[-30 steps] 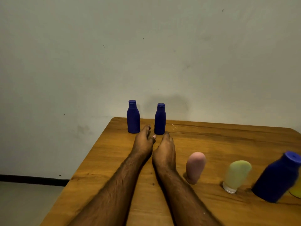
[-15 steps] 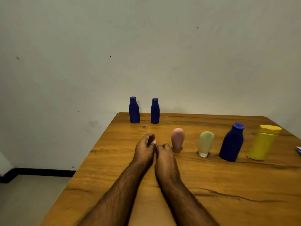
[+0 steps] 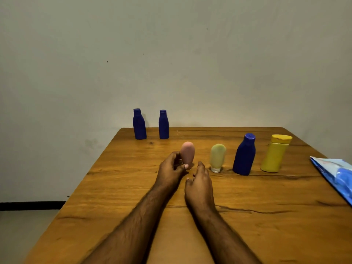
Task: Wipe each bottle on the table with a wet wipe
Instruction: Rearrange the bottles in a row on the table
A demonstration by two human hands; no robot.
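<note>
Nearest, the right hand (image 3: 199, 184) lies loose and empty on the table (image 3: 266, 216); the left hand (image 3: 170, 169) curls round the pink bottle (image 3: 187, 154). Beyond stand green (image 3: 217, 157), blue (image 3: 244, 154) and yellow bottles (image 3: 275, 153); no labels readable.

On the worktop (image 3: 247, 216) of warm brown wood with dark grain streaks stand two dark blue bottles (image 3: 139, 124) at the back, then a pink tube (image 3: 187, 152), a pale green tube (image 3: 217, 157) with a clear cap, a larger dark blue bottle (image 3: 244, 155), a yellow bottle (image 3: 275, 153), and a blue-and-white packet (image 3: 337, 172).
</note>
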